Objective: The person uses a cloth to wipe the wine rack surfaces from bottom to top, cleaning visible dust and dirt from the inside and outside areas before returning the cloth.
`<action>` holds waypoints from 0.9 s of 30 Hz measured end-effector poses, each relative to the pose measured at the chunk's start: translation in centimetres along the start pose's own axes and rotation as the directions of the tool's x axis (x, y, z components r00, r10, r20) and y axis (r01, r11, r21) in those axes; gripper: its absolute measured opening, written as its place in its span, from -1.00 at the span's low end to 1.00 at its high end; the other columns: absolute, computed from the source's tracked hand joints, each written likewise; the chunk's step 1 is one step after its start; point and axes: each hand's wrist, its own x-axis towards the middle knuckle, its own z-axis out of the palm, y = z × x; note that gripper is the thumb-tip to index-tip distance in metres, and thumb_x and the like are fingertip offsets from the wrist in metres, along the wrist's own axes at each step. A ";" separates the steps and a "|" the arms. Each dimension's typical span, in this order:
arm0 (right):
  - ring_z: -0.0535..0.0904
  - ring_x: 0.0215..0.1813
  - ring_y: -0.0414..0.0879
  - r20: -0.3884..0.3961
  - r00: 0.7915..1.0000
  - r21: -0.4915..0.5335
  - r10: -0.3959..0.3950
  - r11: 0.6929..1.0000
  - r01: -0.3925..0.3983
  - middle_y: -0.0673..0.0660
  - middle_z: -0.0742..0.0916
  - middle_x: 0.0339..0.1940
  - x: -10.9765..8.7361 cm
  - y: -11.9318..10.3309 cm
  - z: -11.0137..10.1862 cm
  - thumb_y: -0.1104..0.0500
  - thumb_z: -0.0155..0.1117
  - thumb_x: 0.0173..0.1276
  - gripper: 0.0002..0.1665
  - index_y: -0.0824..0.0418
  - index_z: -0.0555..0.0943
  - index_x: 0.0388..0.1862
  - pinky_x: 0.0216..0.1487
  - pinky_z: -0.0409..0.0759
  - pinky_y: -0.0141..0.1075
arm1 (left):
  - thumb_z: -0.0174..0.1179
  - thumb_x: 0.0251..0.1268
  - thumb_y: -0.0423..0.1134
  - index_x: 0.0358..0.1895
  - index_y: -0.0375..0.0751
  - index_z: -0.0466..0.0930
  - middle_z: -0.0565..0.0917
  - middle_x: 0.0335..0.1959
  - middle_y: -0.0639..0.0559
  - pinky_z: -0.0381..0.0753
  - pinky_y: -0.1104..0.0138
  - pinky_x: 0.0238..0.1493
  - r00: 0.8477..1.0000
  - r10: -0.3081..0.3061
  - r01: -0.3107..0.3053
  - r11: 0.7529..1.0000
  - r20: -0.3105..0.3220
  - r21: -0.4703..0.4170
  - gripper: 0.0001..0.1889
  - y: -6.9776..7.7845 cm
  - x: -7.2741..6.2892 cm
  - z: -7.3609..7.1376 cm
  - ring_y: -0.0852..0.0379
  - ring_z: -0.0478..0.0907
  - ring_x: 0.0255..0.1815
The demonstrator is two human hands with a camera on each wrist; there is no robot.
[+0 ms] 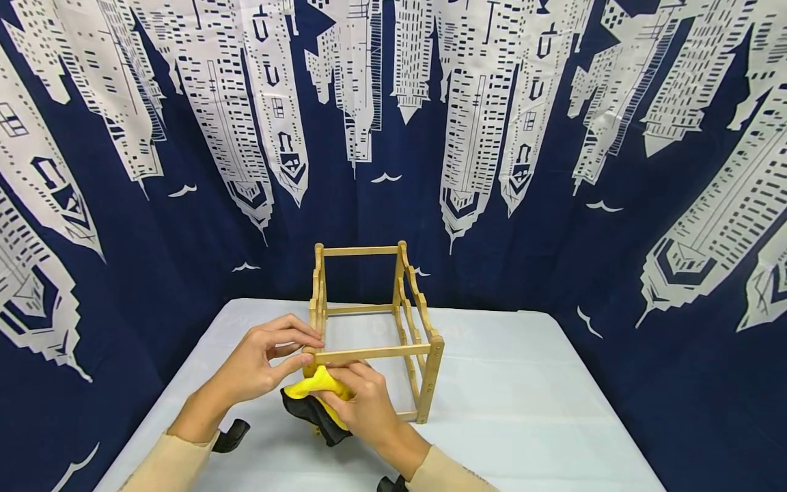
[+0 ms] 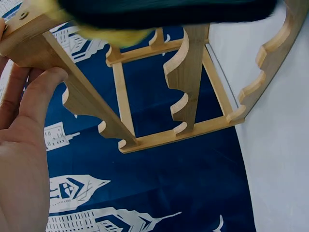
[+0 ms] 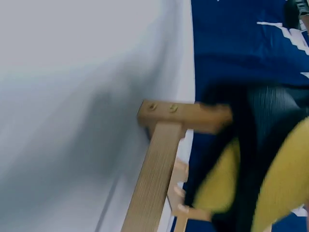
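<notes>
A light wooden rack (image 1: 375, 353) with wavy, notched side rails stands on the white table. My left hand (image 1: 261, 359) holds its near left corner; in the left wrist view, thumb and fingers of that hand (image 2: 29, 116) lie on either side of the wooden rail (image 2: 89, 89). Just beside it, my right hand (image 1: 367, 403) grips a cloth (image 1: 316, 386), yellow on one face and black on the other, against the near left post. The black side hangs down in loose folds. In the right wrist view the cloth (image 3: 260, 130) is blurred and covers part of the post.
A white-covered table (image 1: 522, 383) extends around the rack. Behind it hangs a dark blue curtain (image 1: 369, 205) printed with upside-down white buildings. Black wrist-worn devices (image 1: 232, 435) sit below both hands.
</notes>
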 end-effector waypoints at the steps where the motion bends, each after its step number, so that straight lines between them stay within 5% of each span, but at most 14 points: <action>1: 0.92 -0.01 -0.04 0.033 0.999 -0.016 -0.006 1.000 0.006 0.17 0.94 -0.02 0.0 0.0 0.0 0.24 0.91 0.22 -0.57 0.30 0.92 0.04 0.11 0.89 -0.49 | 0.48 0.57 -0.49 0.15 0.03 0.93 0.84 0.14 -0.02 0.96 -0.04 0.25 1.000 0.000 0.000 1.000 -0.005 0.002 -0.67 0.0 0.0 0.0 0.29 0.80 0.28; 7: 0.92 0.04 -0.04 0.210 0.978 -0.097 -0.005 0.995 0.026 0.17 0.96 -0.01 -0.4 0.3 -0.8 0.23 0.91 0.23 -0.57 0.32 0.95 0.03 0.19 0.87 -0.52 | 0.48 0.57 -0.49 0.14 0.04 0.93 0.84 0.12 -0.01 0.96 0.05 0.26 1.000 -0.008 0.008 1.000 -0.009 -0.001 -0.68 0.3 0.0 -0.1 0.27 0.81 0.28; 11: 0.91 0.09 -0.06 0.325 0.945 -0.133 0.036 0.991 0.008 0.16 0.96 0.03 -0.5 0.6 -1.5 0.24 0.89 0.26 -0.57 0.30 0.95 0.09 0.23 0.88 -0.46 | 0.48 0.58 -0.50 0.14 -0.02 0.94 0.84 0.12 0.02 0.94 0.15 0.29 1.000 -0.012 0.012 1.000 -0.013 -0.010 -0.71 0.4 0.1 0.0 0.16 0.85 0.27; 18: 0.80 0.01 -0.25 0.603 0.780 -0.256 0.168 0.967 -0.011 0.01 0.95 -0.02 -2.2 0.9 -0.7 0.03 0.85 0.36 -0.58 0.13 0.97 0.13 0.11 0.78 -0.60 | 0.49 0.58 -0.47 0.14 0.02 0.94 0.84 0.13 0.06 0.93 0.16 0.32 0.999 -0.045 0.044 0.999 -0.028 -0.019 -0.70 0.1 -0.2 0.1 0.06 0.86 0.29; 20: 0.78 0.01 -0.28 0.619 0.757 -0.281 0.209 0.959 -0.035 -0.02 0.96 -0.01 -2.7 1.1 -0.3 0.00 0.86 0.35 -0.56 0.10 0.97 0.14 0.11 0.77 -0.62 | 0.49 0.57 -0.47 0.13 0.01 0.94 0.84 0.12 0.04 0.92 0.17 0.32 0.998 -0.047 0.046 0.999 -0.029 -0.025 -0.71 0.1 -0.2 0.1 0.06 0.87 0.29; 27: 0.75 -0.10 -0.28 0.597 0.735 -0.408 0.321 0.911 -0.066 -0.07 0.96 -0.06 -3.6 1.2 -2.4 -0.02 0.87 0.30 -0.59 0.03 0.99 0.09 0.02 0.79 -0.52 | 0.50 0.57 -0.46 0.10 -0.09 0.94 0.85 0.10 0.06 0.91 0.20 0.33 0.998 -0.053 0.052 0.998 -0.026 -0.023 -0.78 0.1 0.0 0.1 0.09 0.86 0.28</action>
